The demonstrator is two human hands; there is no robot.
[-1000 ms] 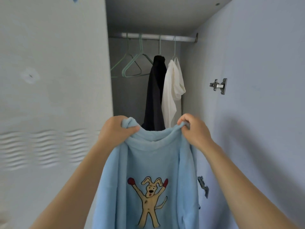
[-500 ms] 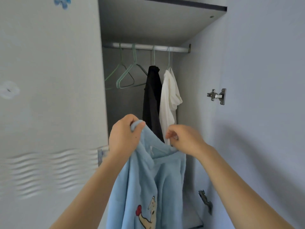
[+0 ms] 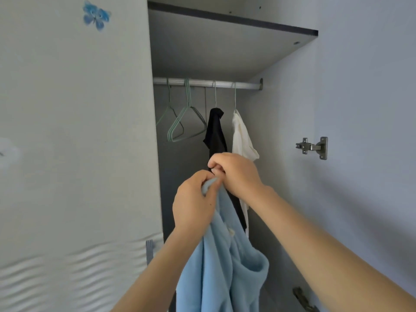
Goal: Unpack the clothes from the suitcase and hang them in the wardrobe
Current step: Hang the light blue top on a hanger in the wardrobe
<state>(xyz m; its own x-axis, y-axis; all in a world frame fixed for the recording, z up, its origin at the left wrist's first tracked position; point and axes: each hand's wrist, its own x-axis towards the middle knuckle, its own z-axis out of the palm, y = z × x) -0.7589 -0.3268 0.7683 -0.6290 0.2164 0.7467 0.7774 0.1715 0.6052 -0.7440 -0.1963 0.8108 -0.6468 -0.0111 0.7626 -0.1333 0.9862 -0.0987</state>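
Observation:
A light blue fleece garment [image 3: 225, 266] hangs down in front of the open wardrobe, bunched at its top. My left hand [image 3: 193, 203] grips that bunched top edge. My right hand [image 3: 236, 174] sits just above and to the right, touching the left hand, its curled fingers pinching the same top edge. Higher up runs the metal rail [image 3: 202, 83]. On it hang several empty pale green hangers [image 3: 180, 129], a black garment [image 3: 216, 131] and a white garment [image 3: 243, 140]. The suitcase is out of view.
A pale wardrobe door [image 3: 78, 131] with a blue flower sticker stands on the left. A shelf [image 3: 225, 41] lies over the rail. The right side panel [image 3: 360, 86] carries a metal hinge [image 3: 313, 147], with another hinge [image 3: 304, 298] low down.
My hands, which held the blue garment spread by its shoulders, have come together, so the garment now hangs folded and bunched. The view has tilted upward toward the rail.

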